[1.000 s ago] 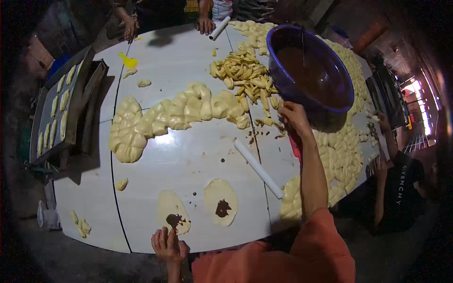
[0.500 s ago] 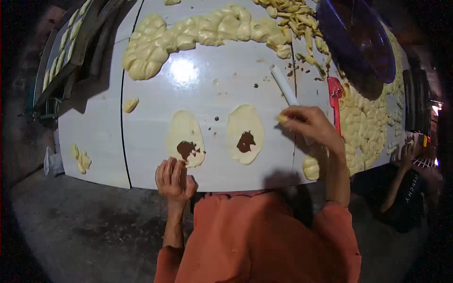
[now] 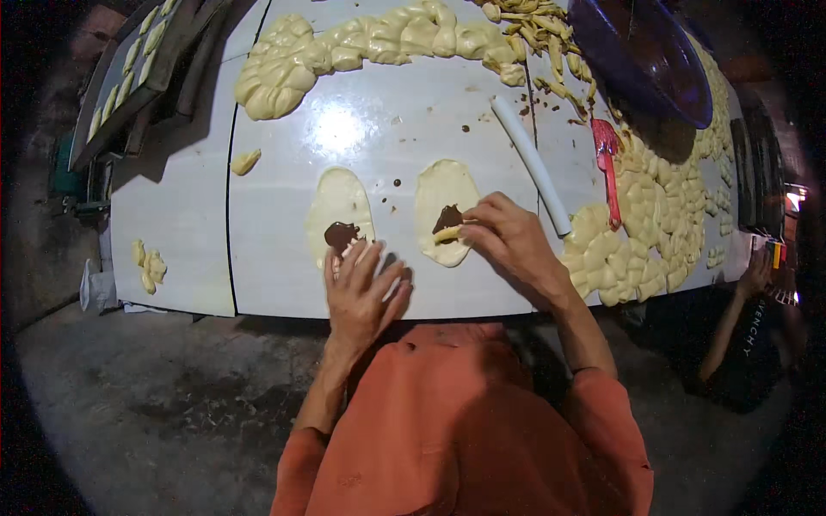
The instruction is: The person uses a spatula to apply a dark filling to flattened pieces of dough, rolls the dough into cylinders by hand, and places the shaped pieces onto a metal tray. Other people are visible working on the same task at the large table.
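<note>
Two dough ovals [image 3: 337, 198], tray [image 3: 157, 82] of rolls [image 3: 124, 89]

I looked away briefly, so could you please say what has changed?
The right hand left the purple basin's side, moving nearer and leftward; it now holds a yellow piece at the chocolate on the right dough. The left hand remains at the left dough's edge. The white rod and red spatula stayed put.

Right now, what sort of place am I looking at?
Probably a bakery or pastry workshop: many dough pieces crowd the worktable, elongated pieces line a tray, and two flattened dough ovals carry dark filling.
</note>
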`<move>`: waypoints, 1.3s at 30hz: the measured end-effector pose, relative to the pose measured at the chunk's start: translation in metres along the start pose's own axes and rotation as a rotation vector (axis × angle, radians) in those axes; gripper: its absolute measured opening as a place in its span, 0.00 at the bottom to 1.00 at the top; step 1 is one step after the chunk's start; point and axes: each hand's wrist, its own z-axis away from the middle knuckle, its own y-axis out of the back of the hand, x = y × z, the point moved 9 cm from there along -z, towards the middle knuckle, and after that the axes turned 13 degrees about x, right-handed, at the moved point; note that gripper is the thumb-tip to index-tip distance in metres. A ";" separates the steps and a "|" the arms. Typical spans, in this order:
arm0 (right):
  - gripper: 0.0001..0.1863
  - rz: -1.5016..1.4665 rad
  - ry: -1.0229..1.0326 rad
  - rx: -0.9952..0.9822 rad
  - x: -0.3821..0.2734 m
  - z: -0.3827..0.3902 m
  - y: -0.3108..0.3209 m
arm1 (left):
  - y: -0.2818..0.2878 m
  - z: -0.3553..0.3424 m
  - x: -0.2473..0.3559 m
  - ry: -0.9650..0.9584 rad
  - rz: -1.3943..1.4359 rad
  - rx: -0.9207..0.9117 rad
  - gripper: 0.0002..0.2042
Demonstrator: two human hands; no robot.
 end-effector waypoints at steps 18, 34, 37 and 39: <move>0.10 -0.065 -0.008 0.182 0.030 0.044 -0.003 | -0.051 -0.037 0.013 -0.043 0.165 -0.048 0.09; 0.14 0.238 0.284 0.171 0.012 0.013 -0.004 | -0.052 -0.066 0.006 0.122 0.135 -0.015 0.11; 0.21 0.231 0.307 0.072 0.000 0.013 -0.005 | -0.051 -0.072 0.012 0.012 0.129 -0.036 0.13; 0.21 0.296 0.357 0.063 0.003 0.013 -0.009 | -0.050 -0.077 0.016 0.019 0.101 -0.116 0.12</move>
